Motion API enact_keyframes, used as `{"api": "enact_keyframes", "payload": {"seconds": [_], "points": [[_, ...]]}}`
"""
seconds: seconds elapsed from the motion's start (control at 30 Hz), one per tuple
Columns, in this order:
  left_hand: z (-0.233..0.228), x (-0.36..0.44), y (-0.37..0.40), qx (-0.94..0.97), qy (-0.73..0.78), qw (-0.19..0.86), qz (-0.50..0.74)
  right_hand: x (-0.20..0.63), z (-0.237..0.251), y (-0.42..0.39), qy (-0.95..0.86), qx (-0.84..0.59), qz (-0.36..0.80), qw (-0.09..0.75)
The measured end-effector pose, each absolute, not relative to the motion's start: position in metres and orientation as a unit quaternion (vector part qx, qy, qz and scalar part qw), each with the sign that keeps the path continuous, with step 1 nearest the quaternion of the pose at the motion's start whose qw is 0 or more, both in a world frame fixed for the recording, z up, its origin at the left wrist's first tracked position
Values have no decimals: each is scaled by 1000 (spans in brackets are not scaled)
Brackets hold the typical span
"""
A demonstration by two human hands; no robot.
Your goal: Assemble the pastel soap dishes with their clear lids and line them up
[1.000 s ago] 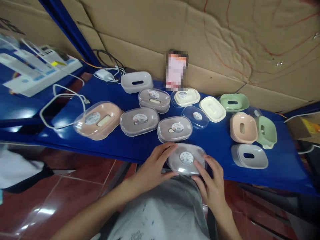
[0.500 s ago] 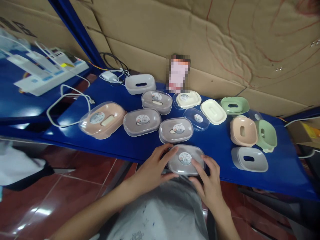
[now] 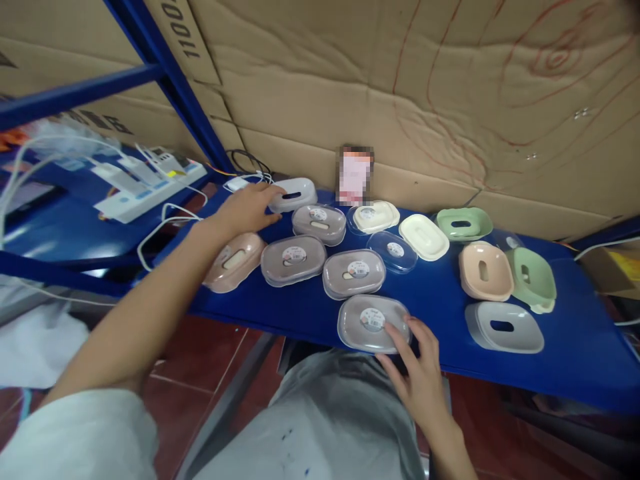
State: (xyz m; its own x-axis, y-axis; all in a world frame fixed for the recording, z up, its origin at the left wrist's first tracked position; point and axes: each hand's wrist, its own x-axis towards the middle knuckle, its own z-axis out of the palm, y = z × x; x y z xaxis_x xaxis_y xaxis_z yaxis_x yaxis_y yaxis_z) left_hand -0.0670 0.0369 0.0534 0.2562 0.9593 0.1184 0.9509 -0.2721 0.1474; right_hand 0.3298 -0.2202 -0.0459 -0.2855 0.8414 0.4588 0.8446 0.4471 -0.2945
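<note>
Left hand [image 3: 247,208] reaching, fingers loose on the grey tray [image 3: 291,194]; right hand [image 3: 417,363] spread flat on the lidded box [image 3: 373,323].
I judge both light, slick plastic; grip their rims.

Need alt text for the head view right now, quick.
The person's left hand reaches to a grey tray at the back of a blue table; the right hand rests on a lidded grey soap box at the near edge, other boxes between.

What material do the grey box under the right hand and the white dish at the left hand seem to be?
Grey box: likely plastic, with a clear glossy lid; the label and base show through. White dish: probably matte opaque plastic, with a moulded slot. Right hand rests on the box; left hand touches the dish.
</note>
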Motion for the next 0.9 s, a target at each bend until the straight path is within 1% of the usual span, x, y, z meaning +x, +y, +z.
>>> {"api": "enact_keyframes", "payload": {"seconds": [0.1,0.23,0.33,0.43,0.67,0.8,0.9], "points": [[44,-71,75,794,604,27,63,325,-47,-221,-801,-528,5,282],[48,-71,67,796,600,10,84,314,-42,-214,-812,-514,8,276],[58,-70,32,795,595,-10,119,302,-36,-204,-817,-509,12,269],[57,-67,-15,789,591,-36,165,290,-31,-194,-818,-507,10,271],[3,-52,-112,774,506,-104,366,264,-29,-174,-814,-513,2,271],[-16,-32,-146,766,471,-106,424,256,-25,-164,-816,-518,11,256],[-19,-8,-169,788,418,-92,443,276,-20,-145,-826,-499,42,260]]}}
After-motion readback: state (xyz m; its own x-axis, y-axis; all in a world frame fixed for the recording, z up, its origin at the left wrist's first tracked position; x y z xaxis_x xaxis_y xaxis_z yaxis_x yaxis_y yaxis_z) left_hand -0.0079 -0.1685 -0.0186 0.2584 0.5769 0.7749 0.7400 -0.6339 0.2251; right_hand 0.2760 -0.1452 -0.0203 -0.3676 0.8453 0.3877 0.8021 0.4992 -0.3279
